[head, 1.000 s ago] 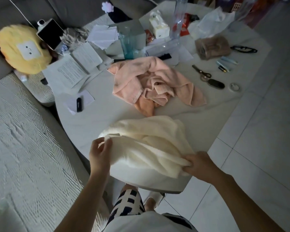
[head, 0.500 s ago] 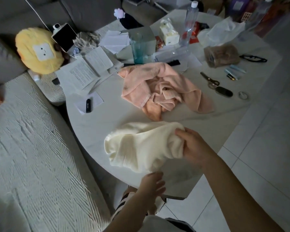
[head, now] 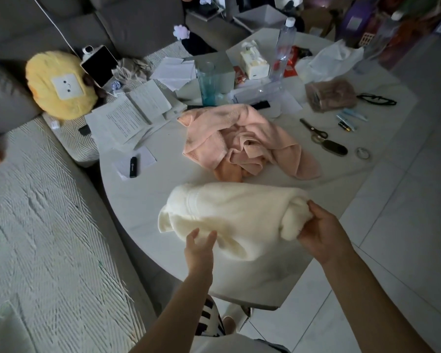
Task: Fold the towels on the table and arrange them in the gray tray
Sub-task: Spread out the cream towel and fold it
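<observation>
A cream towel (head: 234, 215) lies bunched near the front edge of the white table (head: 150, 197). My right hand (head: 318, 233) grips its right end, fingers curled round the folded cloth. My left hand (head: 199, 248) is at the towel's near edge with fingers straight and spread, touching or just short of the cloth. A pink towel (head: 242, 141) lies crumpled in the middle of the table, with an orange cloth (head: 229, 171) showing under its near side. A gray box-like tray (head: 219, 75) stands at the back behind a blue glass (head: 208, 82).
Papers (head: 127, 118), a black lighter (head: 133, 167), scissors (head: 313, 131), a black key fob (head: 337, 148), batteries, glasses (head: 377, 99), a tissue box (head: 253, 62) and a water bottle (head: 284, 44) crowd the table. A sofa with a yellow cushion (head: 61, 85) is at the left. Tiled floor lies to the right.
My left hand let go of the towel's left corner, dropped below the table edge, then came up to the near edge. My right hand carried its end up and over to the right.
</observation>
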`<state>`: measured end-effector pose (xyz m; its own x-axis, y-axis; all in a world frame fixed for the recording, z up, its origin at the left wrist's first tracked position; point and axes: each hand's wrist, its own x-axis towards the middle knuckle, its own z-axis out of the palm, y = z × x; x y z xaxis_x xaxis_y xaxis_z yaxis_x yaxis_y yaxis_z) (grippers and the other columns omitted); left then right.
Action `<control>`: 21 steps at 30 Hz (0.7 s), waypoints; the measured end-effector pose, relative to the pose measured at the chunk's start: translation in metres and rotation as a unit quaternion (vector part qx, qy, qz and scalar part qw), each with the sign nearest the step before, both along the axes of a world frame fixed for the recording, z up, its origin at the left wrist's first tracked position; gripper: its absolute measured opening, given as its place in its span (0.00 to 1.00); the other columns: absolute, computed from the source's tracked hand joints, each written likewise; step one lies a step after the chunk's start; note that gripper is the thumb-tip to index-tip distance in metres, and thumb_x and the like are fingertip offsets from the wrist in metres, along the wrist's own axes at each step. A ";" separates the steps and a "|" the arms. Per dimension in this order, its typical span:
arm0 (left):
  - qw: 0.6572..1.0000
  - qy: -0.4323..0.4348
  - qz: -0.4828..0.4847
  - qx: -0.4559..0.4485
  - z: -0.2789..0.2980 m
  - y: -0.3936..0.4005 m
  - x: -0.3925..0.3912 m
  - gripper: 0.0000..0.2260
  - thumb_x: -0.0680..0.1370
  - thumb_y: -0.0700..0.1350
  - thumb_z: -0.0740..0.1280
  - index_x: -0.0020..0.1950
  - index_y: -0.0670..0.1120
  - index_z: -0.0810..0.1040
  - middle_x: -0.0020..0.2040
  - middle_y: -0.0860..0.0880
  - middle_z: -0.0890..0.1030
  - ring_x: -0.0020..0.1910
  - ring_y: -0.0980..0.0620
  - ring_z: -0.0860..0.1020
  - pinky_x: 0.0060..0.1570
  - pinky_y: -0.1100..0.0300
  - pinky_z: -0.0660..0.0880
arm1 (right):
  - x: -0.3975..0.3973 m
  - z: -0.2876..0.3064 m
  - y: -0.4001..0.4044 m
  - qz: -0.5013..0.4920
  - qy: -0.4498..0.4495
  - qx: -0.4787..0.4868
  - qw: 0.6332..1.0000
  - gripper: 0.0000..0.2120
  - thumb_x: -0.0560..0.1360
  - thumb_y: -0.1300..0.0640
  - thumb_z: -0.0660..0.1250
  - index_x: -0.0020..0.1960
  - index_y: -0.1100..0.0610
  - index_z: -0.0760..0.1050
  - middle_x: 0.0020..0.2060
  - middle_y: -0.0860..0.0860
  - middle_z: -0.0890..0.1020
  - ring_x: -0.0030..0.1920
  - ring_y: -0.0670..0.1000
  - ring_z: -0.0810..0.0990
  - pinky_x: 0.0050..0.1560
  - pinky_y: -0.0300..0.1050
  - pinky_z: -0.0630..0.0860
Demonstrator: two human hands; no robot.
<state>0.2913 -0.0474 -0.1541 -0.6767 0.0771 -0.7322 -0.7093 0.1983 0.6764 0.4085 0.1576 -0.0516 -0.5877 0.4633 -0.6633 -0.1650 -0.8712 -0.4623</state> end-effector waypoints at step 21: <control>0.983 -0.110 -0.061 0.131 0.005 -0.062 -0.008 0.22 0.71 0.40 0.75 0.63 0.37 0.75 0.57 0.39 0.84 0.57 0.38 0.81 0.58 0.45 0.77 | 0.058 -0.094 -0.001 0.171 -0.197 0.125 0.957 0.14 0.79 0.55 0.66 0.62 0.58 0.78 0.57 0.57 0.84 0.54 0.57 0.84 0.39 0.49 0.82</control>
